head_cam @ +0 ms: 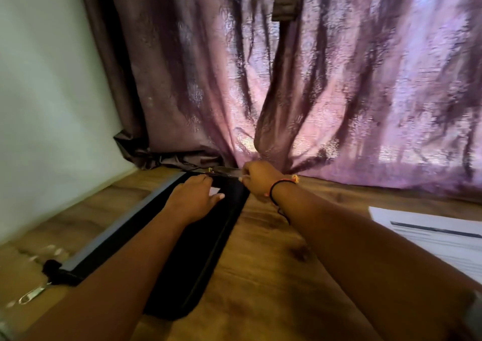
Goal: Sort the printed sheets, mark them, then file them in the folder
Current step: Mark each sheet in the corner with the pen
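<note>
Because the black fabric folder [198, 257] lies flat and long on the wooden bench [273, 262], running from the lower left of the frame up to the centre, it looks soft-sided and limp rather than rigid. I would expect it to sag if lifted by one end, so it is better worked where it lies. At the far lower left a metal clasp [32, 295] hangs off the folder's near corner on a dark tab, and a grey edge strip [117, 231] runs along its left side. The left grip [194, 197] is laid open on the cover at the far end, fingers straight and pressing down next to a small white label [215, 190]. That is a sensible anchor, since cloth would slide on smooth wood. Just to its right, the right grip [257, 178], with a bracelet [280, 189] on its wrist, is curled closed at the folder's far edge. It appears to pinch that edge, perhaps a zip pull, though blur hides what exactly. At the right edge of the frame, well apart from the folder, lie the printed sheets [443, 239]. They look thin, light and easily creased, and are best lifted as a squared stack by an edge.
</note>
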